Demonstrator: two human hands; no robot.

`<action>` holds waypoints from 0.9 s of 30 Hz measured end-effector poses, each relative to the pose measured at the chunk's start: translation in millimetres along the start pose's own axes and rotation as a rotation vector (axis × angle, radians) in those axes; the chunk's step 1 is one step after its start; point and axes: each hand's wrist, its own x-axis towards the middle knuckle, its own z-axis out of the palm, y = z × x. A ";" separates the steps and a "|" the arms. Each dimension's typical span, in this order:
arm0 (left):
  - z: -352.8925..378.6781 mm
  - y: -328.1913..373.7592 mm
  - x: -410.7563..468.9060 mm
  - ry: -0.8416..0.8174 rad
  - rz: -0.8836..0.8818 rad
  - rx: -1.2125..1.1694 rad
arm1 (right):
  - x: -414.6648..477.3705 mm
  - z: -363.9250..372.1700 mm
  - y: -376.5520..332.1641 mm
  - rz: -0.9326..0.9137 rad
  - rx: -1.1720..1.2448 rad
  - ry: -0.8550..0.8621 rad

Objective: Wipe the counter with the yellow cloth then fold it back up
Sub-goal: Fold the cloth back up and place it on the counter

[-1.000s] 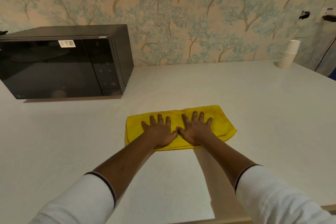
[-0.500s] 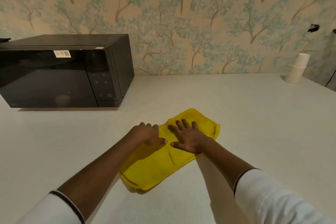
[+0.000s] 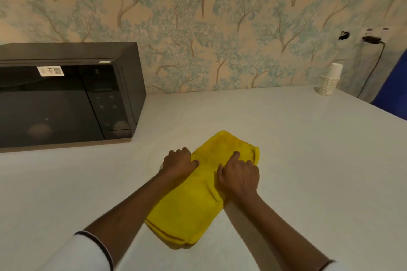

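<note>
Counter (image 3: pixel 286 160) bare right of and behind yellow cloth (image 3: pixel 198 204); open passage there. Left: black microwave (image 3: pixel 66 99) against the wall blocks the far-left area; clear strip of counter in front of it. Far right corner: stack of paper cups (image 3: pixel 330 81), cord (image 3: pixel 372 70) behind, apparently hanging clear of the counter.
</note>
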 end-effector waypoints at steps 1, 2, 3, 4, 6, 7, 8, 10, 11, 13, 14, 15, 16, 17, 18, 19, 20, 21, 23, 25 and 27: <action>0.3 -2.8 2.7 -0.029 0.007 -0.010 | -5.9 -0.6 1.6 0.066 -0.014 -0.048; 0.3 -5.6 5.4 -0.052 0.015 -0.029 | -10.5 -0.4 3.3 0.120 -0.015 -0.081; -0.1 -7.9 7.8 -0.072 0.026 -0.051 | -14.2 -0.9 4.4 0.165 -0.004 -0.111; -0.7 -9.6 9.8 -0.090 0.039 -0.066 | -17.2 -1.8 4.1 0.202 0.016 -0.138; -2.5 -11.7 12.7 -0.112 0.062 -0.080 | -20.2 -5.3 0.5 0.267 0.073 -0.176; -3.4 -12.3 13.5 -0.111 0.066 -0.090 | -20.2 -7.5 -1.7 0.299 0.109 -0.192; -4.3 -12.3 14.2 -0.103 0.067 -0.105 | -19.3 -10.3 -3.7 0.330 0.148 -0.208; -4.8 -11.2 14.0 -0.079 0.062 -0.147 | -18.0 -15.4 -5.6 0.379 0.247 -0.222; -5.4 -10.3 13.5 -0.067 0.059 -0.166 | -18.3 -16.8 -6.0 0.402 0.321 -0.212; -7.4 -8.7 13.5 -0.058 0.048 -0.207 | -20.3 -18.6 -6.5 0.446 0.476 -0.180; -8.6 -7.8 15.0 -0.064 0.034 -0.247 | -21.1 -19.8 -6.6 0.461 0.531 -0.165; -9.7 -6.9 16.6 -0.077 0.018 -0.301 | -21.7 -21.2 -6.9 0.475 0.575 -0.155; -10.4 -5.8 18.2 -0.094 0.005 -0.360 | -22.1 -22.8 -7.3 0.493 0.614 -0.149; -11.0 -5.1 19.2 -0.111 -0.004 -0.415 | -22.4 -24.4 -8.3 0.511 0.652 -0.147; -11.0 -4.4 20.5 -0.123 -0.012 -0.462 | -22.5 -25.1 -9.5 0.532 0.694 -0.145; -11.0 -4.0 21.1 -0.129 -0.021 -0.512 | -22.7 -25.5 -10.9 0.556 0.744 -0.141; -10.9 -4.0 22.1 -0.128 -0.028 -0.572 | -22.7 -25.5 -12.5 0.587 0.810 -0.136; -11.4 -3.6 21.6 -0.126 -0.032 -0.636 | -22.8 -25.8 -14.0 0.624 0.893 -0.133; -13.0 -3.2 20.5 -0.117 -0.018 -0.745 | -22.5 -28.6 -17.1 0.715 1.089 -0.137; -13.6 -4.2 18.6 -0.092 -0.002 -0.822 | -21.1 -30.9 -19.4 0.802 1.315 -0.162; -14.2 -5.8 15.0 -0.064 0.006 -0.868 | -21.1 -33.7 -21.8 0.831 1.520 -0.192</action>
